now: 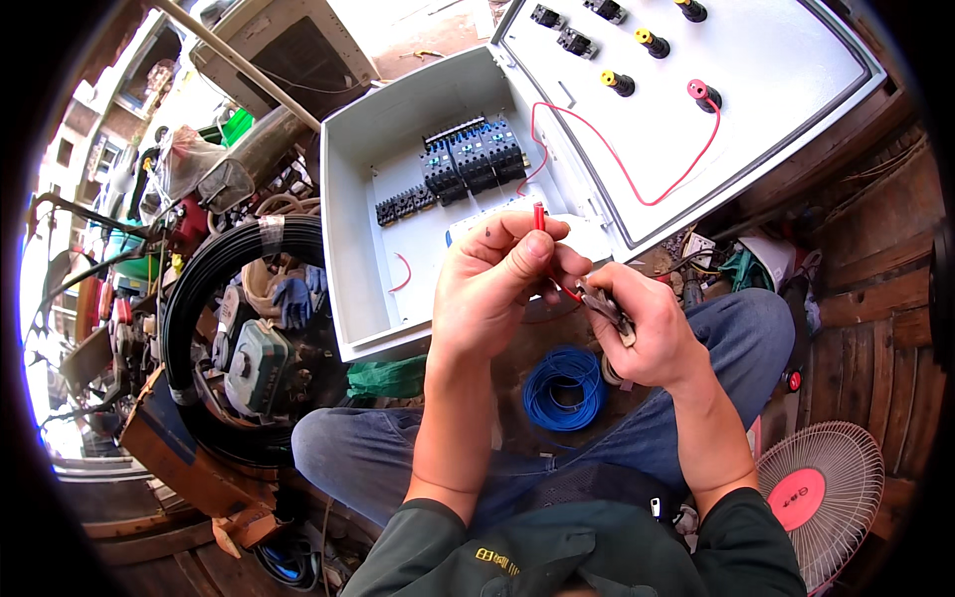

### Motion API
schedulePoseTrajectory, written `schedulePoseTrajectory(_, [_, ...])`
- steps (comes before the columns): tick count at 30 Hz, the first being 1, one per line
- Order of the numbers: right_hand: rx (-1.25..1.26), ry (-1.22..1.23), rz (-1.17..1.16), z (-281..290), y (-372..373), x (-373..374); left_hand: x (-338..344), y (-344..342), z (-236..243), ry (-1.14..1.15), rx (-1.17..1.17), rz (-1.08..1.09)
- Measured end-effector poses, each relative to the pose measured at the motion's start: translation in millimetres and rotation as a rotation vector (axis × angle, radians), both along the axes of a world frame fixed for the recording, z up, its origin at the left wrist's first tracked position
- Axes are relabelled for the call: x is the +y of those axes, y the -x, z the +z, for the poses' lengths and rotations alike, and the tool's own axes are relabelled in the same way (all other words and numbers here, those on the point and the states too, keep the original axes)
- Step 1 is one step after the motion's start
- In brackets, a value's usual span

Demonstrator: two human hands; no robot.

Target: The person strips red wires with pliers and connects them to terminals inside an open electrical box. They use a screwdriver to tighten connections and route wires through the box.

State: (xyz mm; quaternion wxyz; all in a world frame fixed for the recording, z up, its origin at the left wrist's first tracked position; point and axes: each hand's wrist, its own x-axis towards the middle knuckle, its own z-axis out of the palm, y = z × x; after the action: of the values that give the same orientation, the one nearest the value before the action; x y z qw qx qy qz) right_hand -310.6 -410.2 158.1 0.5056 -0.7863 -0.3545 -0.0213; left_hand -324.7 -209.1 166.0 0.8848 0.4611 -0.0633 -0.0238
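My left hand [482, 274] is closed on a red wire [539, 217], pinched between thumb and fingers with a short piece sticking up. My right hand [657, 328] grips a pair of pliers [609, 313], its jaws up against the lower part of the red wire, close to my left fingertips. Just beyond my hands stands an open grey electrical box [345, 219], tilted, with a row of black contactors [473, 159] mounted inside. Its door [637, 109] is swung out to the right. From a red-capped switch [703, 94] on the door, another red wire [622, 169] loops into the box.
A blue wire coil [538, 396] lies between my legs. On the left are a large black cable coil [177, 328], a green-and-white machine [257, 368] and cardboard [174, 448]. A pink fan [846, 478] stands at the lower right, near wooden planks [860, 373].
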Motion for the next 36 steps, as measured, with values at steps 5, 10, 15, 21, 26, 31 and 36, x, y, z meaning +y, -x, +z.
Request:
schedulePoseTrajectory(5, [0.131, -0.108, 0.020, -12, 3, 3, -4, 1, 1, 0.050, 0.001, 0.045])
schedulePoseTrajectory(10, [0.476, -0.266, -0.093, -29, 8, 9, -5, -1, 2, 0.094, 0.035, 0.138])
schedulePoseTrajectory(15, [0.486, -0.469, -0.091, -31, 9, 15, 7, 0, -1, 0.106, 0.054, 0.103])
schedulePoseTrajectory(21, [0.429, -0.392, -0.068, -34, 9, 16, -1, 3, 5, 0.083, 0.098, 0.148])
schedulePoseTrajectory(26, [0.457, -0.454, -0.099, -35, 10, 24, -3, 4, 7, -0.015, -0.050, 0.173])
schedulePoseTrajectory(31, [0.443, -0.451, -0.214, -39, 21, 35, 11, 9, 19, -0.230, -0.183, 0.206])
schedulePoseTrajectory(36, [1.300, -0.828, 0.257, -27, 62, 37, 43, 15, 54, -0.434, -0.235, 0.090])
